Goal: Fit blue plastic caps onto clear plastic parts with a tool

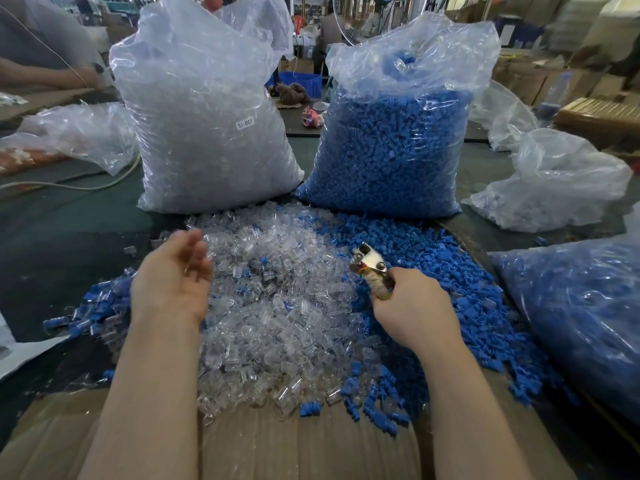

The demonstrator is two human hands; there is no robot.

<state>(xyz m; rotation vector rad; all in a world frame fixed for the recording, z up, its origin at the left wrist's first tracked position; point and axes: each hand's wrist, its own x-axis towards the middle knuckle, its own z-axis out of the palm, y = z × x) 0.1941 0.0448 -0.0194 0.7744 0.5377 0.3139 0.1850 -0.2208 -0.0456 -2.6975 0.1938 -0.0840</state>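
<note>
I gripped the plier-like tool (369, 268) in my right hand (412, 310), its head over the seam of the clear parts heap (277, 306), blue caps (467, 289) just right, while my left hand (171, 282) hovered loose-fingered, ready to pick.

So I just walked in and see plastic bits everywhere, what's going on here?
A person is fitting caps at a bench. The right hand grips a metal plier-like tool over the loose blue caps. The left hand hovers open, palm up, above the pile of clear parts, with nothing plainly in it. Behind stand a bag of clear parts and a bag of blue caps. Capped pieces lie at the left.
</note>
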